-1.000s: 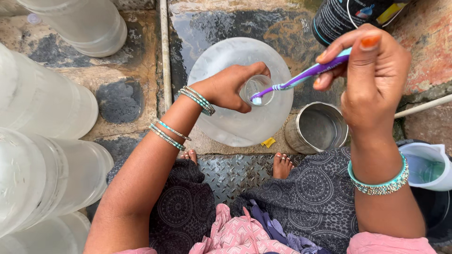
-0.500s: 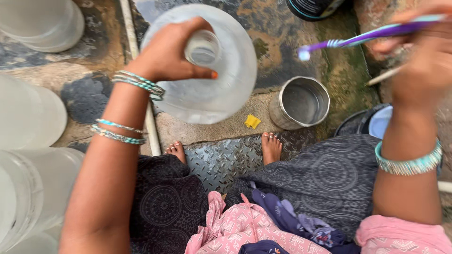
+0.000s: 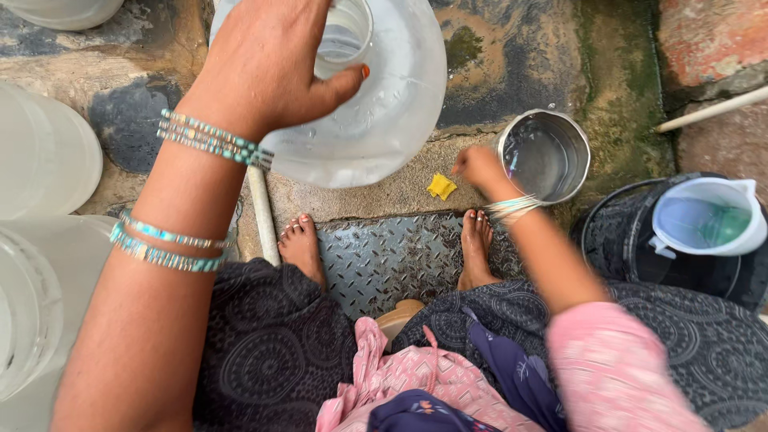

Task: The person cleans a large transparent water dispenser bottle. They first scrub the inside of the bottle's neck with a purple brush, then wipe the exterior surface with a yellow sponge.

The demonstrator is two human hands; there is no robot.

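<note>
From my remote seat: the big clear water jug (image 3: 384, 104) fills the twelve o'clock of the frame, tilted on stone paving, my left hand (image 3: 268, 60) closed around its neck, thumb across the mouth. At three o'clock of the jug stands a steel pot (image 3: 546, 154); my blurred right hand (image 3: 480, 170) hovers just beside its rim, grip unreadable. A yellow scrap (image 3: 441, 186) lies at the hand's nine o'clock
</note>
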